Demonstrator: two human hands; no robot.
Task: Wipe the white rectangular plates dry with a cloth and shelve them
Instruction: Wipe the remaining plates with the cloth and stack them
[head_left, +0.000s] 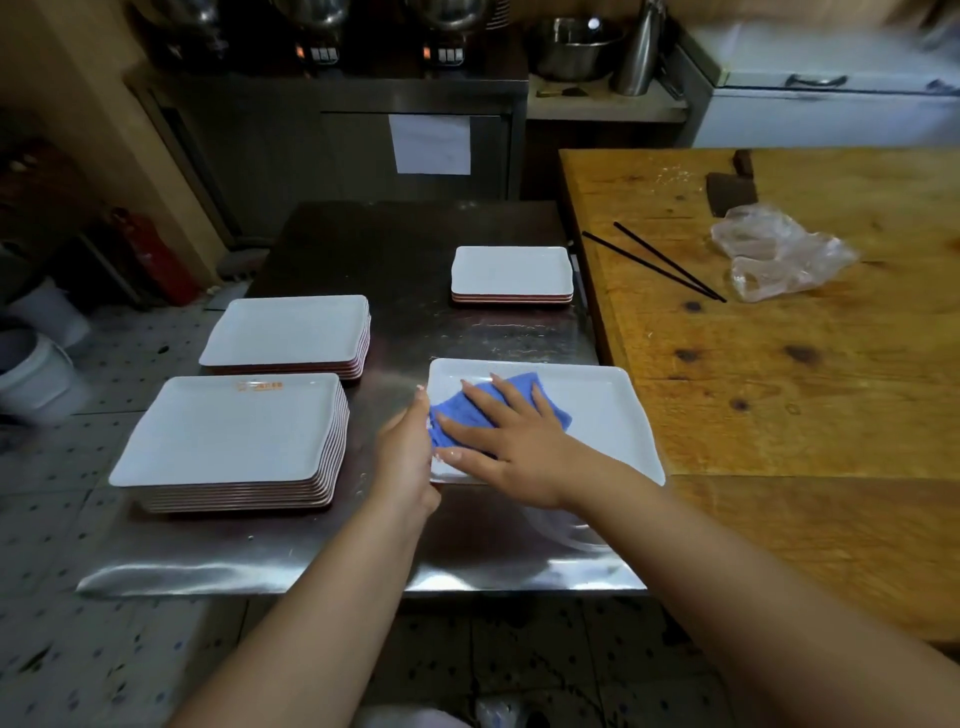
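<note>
Head view. Steel bench carries four lots of white rectangular plates. Single plate lies flat at the near right part of the bench, close to the wooden bench alongside. Blue cloth sits crumpled on the plate's left half. Right hand lies palm-down on the cloth, fingers straight and spread, pressing it to the plate (grip apart, nothing clamped). Left hand is at the plate's left edge, fingers curled onto the rim, holding it; grip clamped on the plate.

Tall stack of plates at near left, top one bearing a small orange mark. Second stack just behind it, lower. Short stack at far right of the steel bench, well apart from the other two.

On the wooden bench: two black chopsticks lying loose, a crumpled clear plastic bag beside them, a cleaver behind the bag.
</note>
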